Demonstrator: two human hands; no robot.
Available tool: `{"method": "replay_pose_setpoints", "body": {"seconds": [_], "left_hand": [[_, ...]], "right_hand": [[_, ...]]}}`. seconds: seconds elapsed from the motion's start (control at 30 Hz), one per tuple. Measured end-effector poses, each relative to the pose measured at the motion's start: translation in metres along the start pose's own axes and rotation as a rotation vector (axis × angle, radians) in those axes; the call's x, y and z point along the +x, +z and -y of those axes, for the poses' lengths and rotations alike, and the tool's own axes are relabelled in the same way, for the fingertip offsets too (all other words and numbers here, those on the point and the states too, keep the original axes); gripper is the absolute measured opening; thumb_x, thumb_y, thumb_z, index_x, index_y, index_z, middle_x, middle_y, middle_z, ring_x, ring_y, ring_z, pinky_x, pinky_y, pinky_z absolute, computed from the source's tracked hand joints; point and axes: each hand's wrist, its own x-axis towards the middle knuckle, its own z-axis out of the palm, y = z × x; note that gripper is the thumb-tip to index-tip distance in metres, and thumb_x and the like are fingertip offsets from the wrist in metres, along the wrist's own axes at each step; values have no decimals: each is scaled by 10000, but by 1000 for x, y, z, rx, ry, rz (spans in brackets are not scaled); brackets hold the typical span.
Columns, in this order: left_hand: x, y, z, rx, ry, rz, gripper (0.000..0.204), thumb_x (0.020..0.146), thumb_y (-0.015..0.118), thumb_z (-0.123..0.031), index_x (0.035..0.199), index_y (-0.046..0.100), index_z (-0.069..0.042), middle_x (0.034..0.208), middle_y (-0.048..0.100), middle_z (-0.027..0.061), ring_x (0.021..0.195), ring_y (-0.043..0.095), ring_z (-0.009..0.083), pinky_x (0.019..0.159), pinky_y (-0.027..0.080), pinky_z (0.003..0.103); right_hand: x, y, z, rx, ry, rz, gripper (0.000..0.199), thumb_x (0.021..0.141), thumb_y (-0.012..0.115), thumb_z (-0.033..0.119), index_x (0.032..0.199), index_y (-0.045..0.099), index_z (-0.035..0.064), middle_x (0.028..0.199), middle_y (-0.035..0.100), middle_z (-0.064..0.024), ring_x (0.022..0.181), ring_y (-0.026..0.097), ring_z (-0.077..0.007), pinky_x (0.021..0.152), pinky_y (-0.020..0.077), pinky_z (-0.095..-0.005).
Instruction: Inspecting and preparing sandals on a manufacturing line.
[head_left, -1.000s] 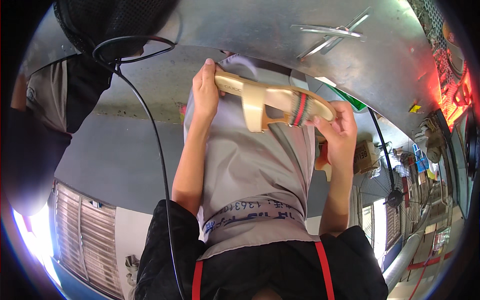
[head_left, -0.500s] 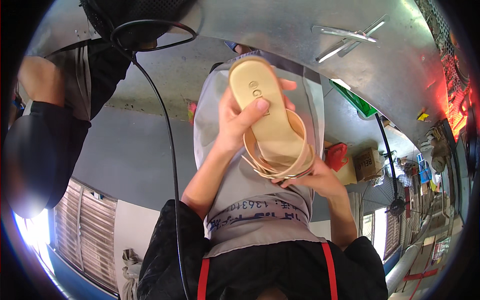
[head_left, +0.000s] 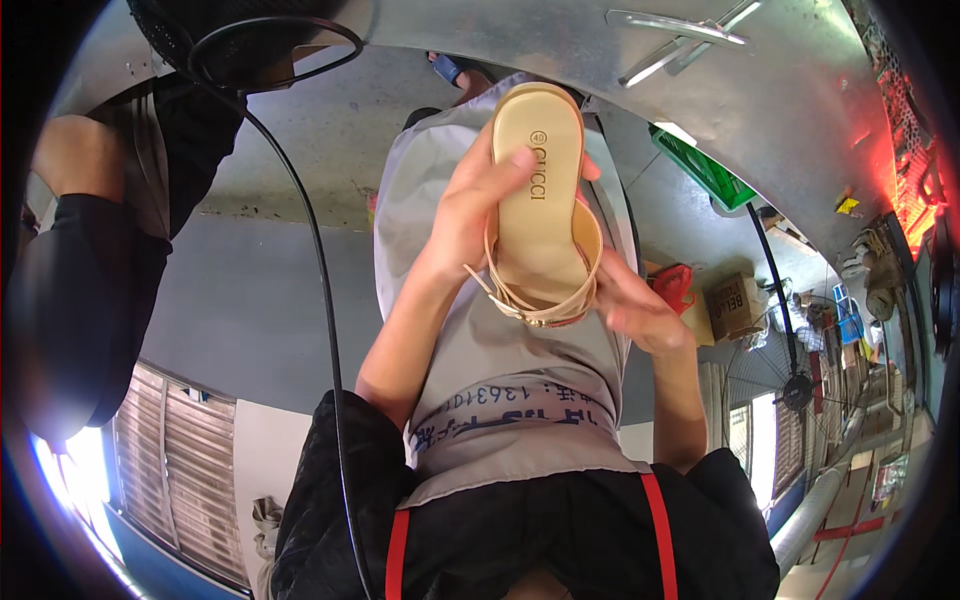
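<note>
A beige slide sandal [head_left: 538,215] is held up in front of my apron, insole facing me, heel end at the top. Crossed straps with a small metallic trim loop round its lower end. My left hand [head_left: 468,205] grips the heel half from the left, thumb lying on the insole and fingertips showing past the right edge. Beside the straps on the right is my right hand [head_left: 645,310], slightly blurred, its fingers apart and bent near the strap's side. Whether they touch it I cannot tell.
A metal table [head_left: 770,110] spans the far side, with a crossed metal tool [head_left: 685,40] on it. A black cable [head_left: 318,250] hangs at left. Another person's arm [head_left: 85,160] is at far left. A green crate [head_left: 700,165], cardboard box [head_left: 735,305] and fan [head_left: 795,390] stand right.
The sandal has turned more upright and moved slightly up. My right hand has shifted from under the strapped end to its right side. My left hand keeps its hold.
</note>
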Motion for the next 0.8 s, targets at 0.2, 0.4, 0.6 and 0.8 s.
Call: {"method": "replay_pose_setpoints", "body": {"seconds": [0.2, 0.4, 0.6, 0.8], "left_hand": [[4, 0, 11, 18, 48, 129, 887, 949, 69, -711, 1457, 309, -25, 1270, 548, 222, 1147, 570, 287, 1007, 436, 409], [-1, 2, 10, 252, 5, 79, 945, 925, 14, -742, 1502, 264, -36, 1336, 518, 218, 1255, 510, 299, 1095, 350, 414], [4, 5, 10, 338, -63, 87, 616, 1070, 231, -466, 1431, 367, 15, 1391, 439, 117, 1308, 409, 209, 1111, 285, 314], [13, -6, 13, 429, -3, 165, 527, 1070, 338, -357, 1314, 500, 82, 1445, 371, 104, 1335, 372, 208, 1114, 287, 320]], "right_hand": [[23, 6, 5, -51, -147, -374, 543, 998, 518, 242, 1449, 336, 0, 1403, 451, -114, 1315, 416, -200, 1099, 295, -353], [35, 12, 14, -64, -89, -510, 405, 997, 530, 181, 1356, 456, 9, 1249, 559, -84, 1157, 524, -146, 1005, 393, -310], [43, 16, 33, -12, -94, -523, 376, 978, 557, 147, 1316, 479, 2, 1219, 576, -73, 1143, 538, -145, 989, 414, -311], [67, 15, 37, -29, -149, -528, 348, 989, 571, 168, 1289, 504, 5, 1176, 597, -51, 1071, 575, -125, 916, 466, -291]]}}
